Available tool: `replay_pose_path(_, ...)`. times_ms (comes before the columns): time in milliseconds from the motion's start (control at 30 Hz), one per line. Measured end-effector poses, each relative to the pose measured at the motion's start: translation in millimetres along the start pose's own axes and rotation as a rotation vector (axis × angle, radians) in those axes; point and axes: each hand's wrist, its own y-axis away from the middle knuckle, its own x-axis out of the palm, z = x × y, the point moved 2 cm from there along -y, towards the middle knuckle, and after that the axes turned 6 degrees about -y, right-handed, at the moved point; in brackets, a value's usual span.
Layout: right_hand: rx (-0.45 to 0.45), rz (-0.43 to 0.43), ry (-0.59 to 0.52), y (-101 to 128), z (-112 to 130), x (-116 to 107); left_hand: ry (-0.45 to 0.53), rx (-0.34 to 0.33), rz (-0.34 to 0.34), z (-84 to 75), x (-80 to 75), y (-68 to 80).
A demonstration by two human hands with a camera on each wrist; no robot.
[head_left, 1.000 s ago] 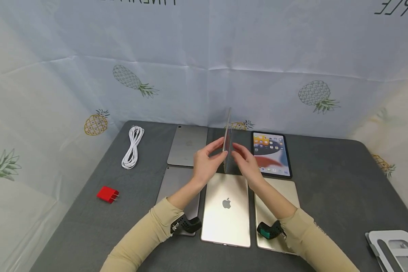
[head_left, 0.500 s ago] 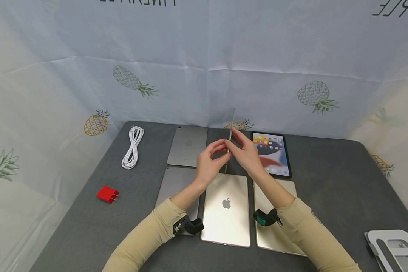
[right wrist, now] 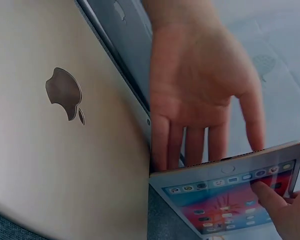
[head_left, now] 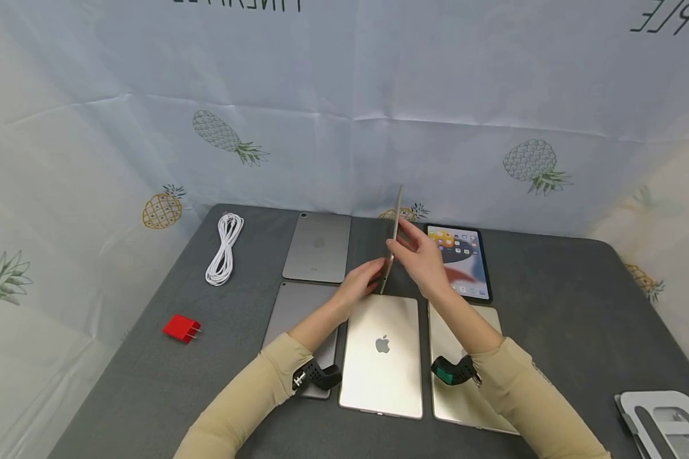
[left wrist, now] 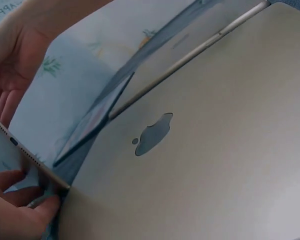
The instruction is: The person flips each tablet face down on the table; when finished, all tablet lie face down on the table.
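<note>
A tablet (head_left: 398,207) stands on edge, nearly edge-on in the head view. Its lit screen with a white border (right wrist: 222,206) faces right. My right hand (head_left: 423,264) grips it, the thumb on the screen side and the fingers around behind. On the other face, my left hand (head_left: 357,284) touches the back near the end closest to me; its fingers look fairly straight in the right wrist view. Just below the hands, a gold tablet (head_left: 381,376) lies face down, its logo up.
Grey tablets (head_left: 317,245) (head_left: 289,306) lie face down at left. Right of the hands are a lit black-framed tablet (head_left: 459,261) and another gold tablet (head_left: 482,408). A coiled white cable (head_left: 224,248), a red charger (head_left: 182,327) and a white stand (head_left: 666,417) are farther out.
The upright tablet has shifted slightly right, its far end leaning right. My right hand has taken a grip on it. My left hand has slid down toward the near end, and its fingers have straightened.
</note>
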Motion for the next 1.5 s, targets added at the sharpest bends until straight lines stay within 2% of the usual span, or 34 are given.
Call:
replay_pose_path(100,0.012,-0.015,-0.04,1.1,-0.9,-3.4,-0.037,-0.006,0.052,5.2,1.3,-1.7)
replay_pose_path(333,0.039,-0.102,-0.091,2.8,-6.6,-12.4,-0.138,0.091,0.113,8.3,-1.2,-0.6)
replay_pose_path(467,0.053,-0.163,-0.119,4.4,-13.0,-17.8,-0.282,0.128,0.085,8.2,-2.6,1.7)
replay_pose_path(600,0.082,-0.188,-0.183,4.9,-20.4,-22.2,-0.421,0.174,0.048,7.1,-3.7,4.0)
replay_pose_path(767,0.151,-0.2,-0.28,4.6,-29.1,-24.2,-0.538,0.278,0.012,8.7,-7.7,3.9)
replay_pose_path(933,0.203,-0.209,-0.328,3.3,-40.7,-25.4,-0.581,0.324,-0.011,10.7,-15.6,5.2)
replay_pose_path(1033,0.214,-0.203,-0.28,1.8,-48.8,-26.5,-0.629,0.343,-0.022,10.9,-19.5,6.1)
replay_pose_path(1233,0.234,-0.149,-0.087,0.1,-60.1,-27.7,-0.773,0.346,-0.063,11.9,-23.8,5.2)
replay_pose_path(1500,0.238,-0.079,0.04,2.1,-63.3,-29.3,-0.843,0.358,-0.084,13.5,-24.5,4.6)
